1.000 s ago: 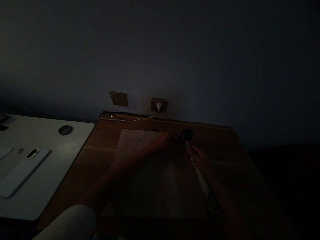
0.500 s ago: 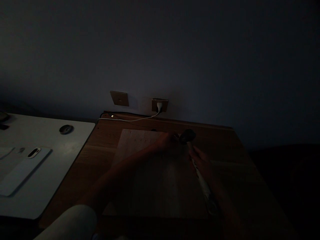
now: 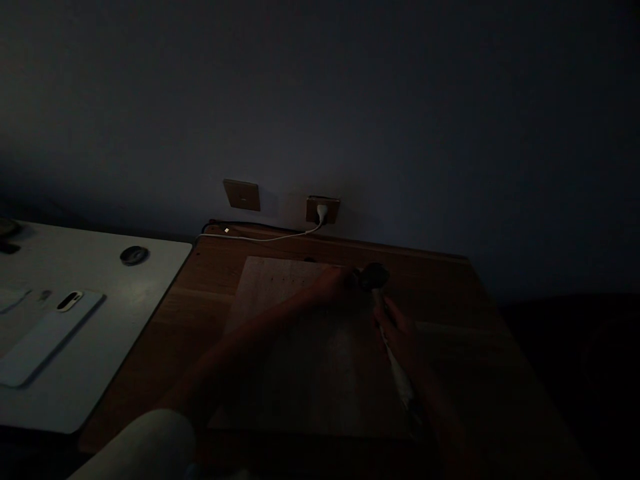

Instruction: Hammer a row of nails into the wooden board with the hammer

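Note:
In dim light, my right hand point(image 3: 397, 330) is wrapped round the pale handle of a mallet point(image 3: 373, 277) with a dark, bulky head. The handle slants down toward me along my forearm. My left hand point(image 3: 334, 283) is closed close to the mallet's head, over the far right part of a flat wooden board point(image 3: 295, 393). What its fingers pinch is too dark to make out. Whether the mallet's head touches anything there, I cannot tell. A row of small dark marks point(image 3: 287, 280) runs along the board's far edge.
The board lies on a wooden table point(image 3: 175, 310) against a wall. A white plug point(image 3: 321, 213) sits in a wall socket, its cable running left. On the white table point(image 3: 115, 320) at left are a phone point(image 3: 53, 337) and a dark round ring-shaped object point(image 3: 134, 255).
The mallet's head has tilted slightly and sits a little lower, close beside my left hand. My right hand has shifted only slightly. The whole view has moved a little.

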Tool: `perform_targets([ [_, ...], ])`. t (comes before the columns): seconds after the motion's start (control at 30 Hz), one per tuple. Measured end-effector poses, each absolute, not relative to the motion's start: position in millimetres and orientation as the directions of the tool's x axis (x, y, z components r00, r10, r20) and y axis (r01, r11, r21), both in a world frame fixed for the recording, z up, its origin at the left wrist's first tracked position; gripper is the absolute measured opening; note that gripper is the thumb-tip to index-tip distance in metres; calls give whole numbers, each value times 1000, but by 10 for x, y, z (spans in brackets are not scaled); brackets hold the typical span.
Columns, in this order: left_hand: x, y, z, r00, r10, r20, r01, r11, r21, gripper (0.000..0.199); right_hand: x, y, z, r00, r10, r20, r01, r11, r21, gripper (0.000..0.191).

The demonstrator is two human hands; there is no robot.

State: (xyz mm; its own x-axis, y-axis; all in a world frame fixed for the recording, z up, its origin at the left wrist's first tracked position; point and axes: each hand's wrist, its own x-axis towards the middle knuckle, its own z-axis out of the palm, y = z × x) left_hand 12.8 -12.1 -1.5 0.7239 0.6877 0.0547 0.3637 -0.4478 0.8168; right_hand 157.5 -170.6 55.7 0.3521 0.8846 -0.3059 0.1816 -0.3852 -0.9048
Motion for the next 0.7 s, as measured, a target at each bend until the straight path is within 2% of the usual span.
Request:
perform_targets([
  [0.27,134,-129,-38,715,697,59,384,-462,800,46,1549,-1718,514,379,879,-289,178,-376,-910,76],
  [0.4,129,-124,-61,716,694,70,377,-469,799,57,1548,-1735,484,387,880,-276,190,-369,-910,79],
  [0.7,132,-124,-59,715,691,107,355,-490,796,55,1555,-1776,396,365,896,-253,245,-354,-903,83],
])
